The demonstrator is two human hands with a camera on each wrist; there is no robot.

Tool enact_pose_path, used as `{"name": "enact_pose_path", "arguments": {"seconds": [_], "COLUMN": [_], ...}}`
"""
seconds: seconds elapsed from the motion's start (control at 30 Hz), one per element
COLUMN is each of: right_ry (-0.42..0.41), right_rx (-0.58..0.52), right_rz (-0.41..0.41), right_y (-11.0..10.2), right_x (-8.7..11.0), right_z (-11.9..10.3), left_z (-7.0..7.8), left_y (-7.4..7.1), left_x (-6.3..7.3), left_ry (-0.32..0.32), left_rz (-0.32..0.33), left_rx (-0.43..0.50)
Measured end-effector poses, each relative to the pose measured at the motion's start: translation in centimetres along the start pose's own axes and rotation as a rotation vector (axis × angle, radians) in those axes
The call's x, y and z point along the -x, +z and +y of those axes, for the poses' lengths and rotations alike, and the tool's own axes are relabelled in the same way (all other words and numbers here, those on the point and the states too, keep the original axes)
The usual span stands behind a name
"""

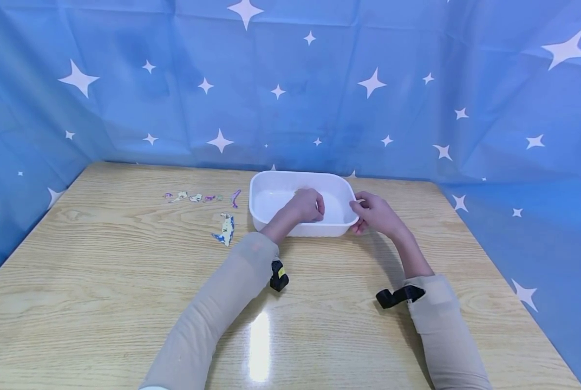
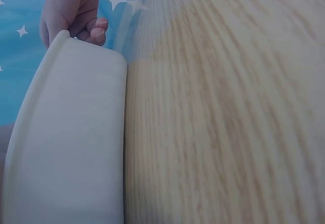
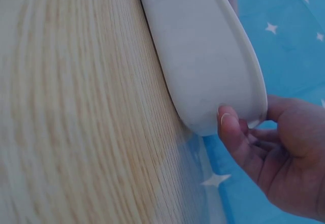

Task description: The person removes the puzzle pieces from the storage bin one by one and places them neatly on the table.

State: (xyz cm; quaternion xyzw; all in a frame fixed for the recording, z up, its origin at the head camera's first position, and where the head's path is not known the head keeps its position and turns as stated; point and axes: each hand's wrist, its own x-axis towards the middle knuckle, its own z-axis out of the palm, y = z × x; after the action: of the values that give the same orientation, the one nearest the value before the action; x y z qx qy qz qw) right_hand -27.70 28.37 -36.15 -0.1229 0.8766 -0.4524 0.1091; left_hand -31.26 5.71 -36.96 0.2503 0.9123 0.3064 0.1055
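Observation:
A white plastic bin point(image 1: 271, 230) stands near the table's back edge. My left hand point(image 1: 306, 206) reaches over its front wall, down inside, with the fingers bent; whether they hold anything I cannot tell. That hand is hidden behind the bin's wall point(image 2: 71, 132) in the left wrist view. At the bin's right end, my right hand point(image 1: 375, 212) grips the rim, the thumb over the edge and fingers against the outer wall. The right wrist view shows this right hand point(image 3: 284, 153) at the bin's corner point(image 3: 213, 71).
Left of the bin lie several small irregular flat pieces point(image 1: 195, 198) in a row, with a purple curved piece point(image 1: 235, 198) closest. A larger blue-and-cream piece point(image 1: 226, 229) lies in front of them. A blue star-patterned curtain point(image 1: 290, 108) hangs behind the wooden table point(image 1: 124, 292).

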Motion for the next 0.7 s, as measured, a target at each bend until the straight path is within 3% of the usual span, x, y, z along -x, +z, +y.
{"name": "enact_pose_path", "arguments": {"seconds": [0.23, 0.43, 0.7], "right_ry": [-0.009, -0.006, -0.013], "right_rx": [0.007, 0.004, 0.005], "right_rz": [0.001, -0.005, 0.004], "right_y": [0.0, 0.02, 0.03], "right_x": [-0.12, -0.04, -0.08], "right_z": [0.16, 0.08, 0.18], "left_z": [0.16, 0.13, 0.07], "left_y": [0.05, -0.06, -0.64], "left_x": [0.18, 0.3, 0.81], "left_ry": [0.031, 0.066, 0.062], "left_rz": [0.014, 0.038, 0.091], "left_rx": [-0.004, 0.095, 0.204]}}
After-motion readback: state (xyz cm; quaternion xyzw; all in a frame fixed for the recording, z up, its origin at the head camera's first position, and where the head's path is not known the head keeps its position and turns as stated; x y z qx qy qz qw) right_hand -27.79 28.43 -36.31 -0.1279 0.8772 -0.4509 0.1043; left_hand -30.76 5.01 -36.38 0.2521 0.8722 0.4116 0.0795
